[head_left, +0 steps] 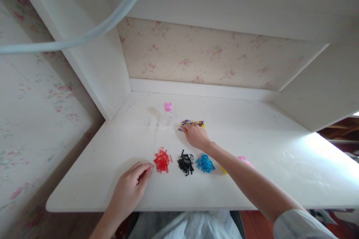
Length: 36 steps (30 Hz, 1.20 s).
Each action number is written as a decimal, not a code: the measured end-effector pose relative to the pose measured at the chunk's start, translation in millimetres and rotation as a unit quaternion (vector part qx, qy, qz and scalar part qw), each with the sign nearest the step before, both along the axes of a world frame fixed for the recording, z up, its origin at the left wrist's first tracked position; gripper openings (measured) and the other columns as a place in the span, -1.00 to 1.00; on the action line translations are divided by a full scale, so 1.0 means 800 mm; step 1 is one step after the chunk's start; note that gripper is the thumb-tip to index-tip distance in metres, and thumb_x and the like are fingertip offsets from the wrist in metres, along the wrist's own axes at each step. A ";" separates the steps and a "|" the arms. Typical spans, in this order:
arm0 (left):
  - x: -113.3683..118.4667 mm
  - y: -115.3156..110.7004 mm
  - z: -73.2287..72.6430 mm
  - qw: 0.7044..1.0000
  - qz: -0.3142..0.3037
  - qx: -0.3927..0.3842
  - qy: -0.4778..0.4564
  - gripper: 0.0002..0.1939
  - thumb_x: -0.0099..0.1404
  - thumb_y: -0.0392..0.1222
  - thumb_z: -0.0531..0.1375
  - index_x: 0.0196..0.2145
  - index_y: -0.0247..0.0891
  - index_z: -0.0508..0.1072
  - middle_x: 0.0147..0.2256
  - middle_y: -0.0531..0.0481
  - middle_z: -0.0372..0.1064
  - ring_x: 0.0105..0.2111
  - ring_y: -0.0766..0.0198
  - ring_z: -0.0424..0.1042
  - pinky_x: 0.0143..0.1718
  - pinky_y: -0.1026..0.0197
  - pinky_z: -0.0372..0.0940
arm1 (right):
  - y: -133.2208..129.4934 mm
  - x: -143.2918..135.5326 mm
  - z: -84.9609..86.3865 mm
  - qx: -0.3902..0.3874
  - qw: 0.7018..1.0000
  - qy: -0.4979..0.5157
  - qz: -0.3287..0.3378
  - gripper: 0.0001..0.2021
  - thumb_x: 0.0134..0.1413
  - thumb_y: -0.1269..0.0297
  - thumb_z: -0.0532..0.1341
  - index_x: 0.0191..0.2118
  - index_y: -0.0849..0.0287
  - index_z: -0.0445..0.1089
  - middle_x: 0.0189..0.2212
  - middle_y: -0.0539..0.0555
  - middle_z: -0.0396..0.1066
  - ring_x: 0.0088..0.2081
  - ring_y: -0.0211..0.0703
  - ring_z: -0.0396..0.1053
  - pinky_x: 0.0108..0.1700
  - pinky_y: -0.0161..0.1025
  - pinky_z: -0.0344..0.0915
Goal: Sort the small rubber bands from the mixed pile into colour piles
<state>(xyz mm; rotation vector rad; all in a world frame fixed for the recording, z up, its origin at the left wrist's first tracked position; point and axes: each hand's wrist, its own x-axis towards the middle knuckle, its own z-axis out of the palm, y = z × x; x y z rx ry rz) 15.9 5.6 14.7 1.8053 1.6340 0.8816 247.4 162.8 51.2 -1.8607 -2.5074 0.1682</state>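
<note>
My right hand (195,135) reaches to a pile of mixed-colour small rubber bands (193,122), its fingers pinched at the pile's near left edge. A dark loop shows at the fingertips. My left hand (134,181) rests on the desk with curled fingers, thumb against forefinger; whether anything is between them is hidden. Just right of it lies a pile of red rubber bands (162,160). Further right are a black pile (185,163) and a blue pile (205,163). My right forearm partly covers a yellow pile (224,170) and a pink pile (245,160).
Behind the piles stands a small clear bottle (167,117) with a pink top. The white desk (92,179) has side panels and a low back ledge (204,90). A pale curved tube (112,20) crosses the upper left, close to the camera.
</note>
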 end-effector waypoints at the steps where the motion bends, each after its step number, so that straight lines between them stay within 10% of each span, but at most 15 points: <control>1: 0.000 0.000 0.000 1.000 0.000 0.000 0.002 -0.74 0.32 -0.05 0.04 -0.18 -0.14 0.46 -0.28 0.02 0.43 -0.28 0.28 0.41 -0.24 0.29 0.30 | 0.001 0.002 0.002 0.002 1.000 0.007 0.000 -0.57 0.30 0.14 -0.19 -0.06 0.13 0.37 -0.23 0.18 0.47 -0.23 -0.06 0.43 -0.22 -0.22 0.21; 13: 0.002 0.000 0.001 1.000 0.000 -0.016 0.016 -0.74 0.32 -0.03 0.04 -0.22 -0.14 0.47 -0.28 0.03 0.46 -0.27 0.29 0.42 -0.28 0.32 0.31 | -0.060 0.044 0.017 -0.046 0.981 0.150 0.116 -0.66 0.23 0.15 -0.04 -0.24 0.05 0.48 -0.43 -0.03 0.48 -0.41 -0.28 0.36 -0.37 -0.40 0.10; 23: 0.000 0.001 0.000 1.000 0.001 -0.004 0.025 -0.74 0.30 -0.05 0.04 -0.24 -0.14 0.49 -0.27 0.03 0.48 -0.28 0.26 0.44 -0.27 0.31 0.33 | -0.088 0.069 0.025 -0.033 0.987 0.077 0.134 -0.61 0.21 0.16 -0.04 -0.50 0.07 0.44 -0.58 -0.05 0.40 -0.53 -0.30 0.26 -0.45 -0.37 0.00; 30: 0.010 0.015 0.017 0.999 -0.012 -0.003 0.045 -0.72 0.32 -0.04 0.02 -0.23 -0.16 0.49 -0.28 0.01 0.47 -0.29 0.27 0.43 -0.26 0.29 0.33 | -0.115 0.145 0.033 0.035 0.964 0.264 -0.023 -0.64 0.18 0.07 0.01 -0.32 0.07 0.52 -0.53 -0.04 0.45 -0.54 -0.30 0.29 -0.45 -0.37 0.16; 36: 0.059 0.058 0.054 0.985 -0.103 0.047 0.127 -0.70 0.33 -0.10 -0.02 -0.31 -0.15 0.49 -0.30 0.01 0.47 -0.28 0.28 0.43 -0.21 0.27 0.29 | -0.156 0.232 -0.026 0.120 0.859 0.410 -0.281 -0.60 -0.03 -0.06 0.20 -0.25 0.15 0.54 -0.42 0.04 0.52 -0.41 -0.16 0.41 -0.42 -0.34 0.28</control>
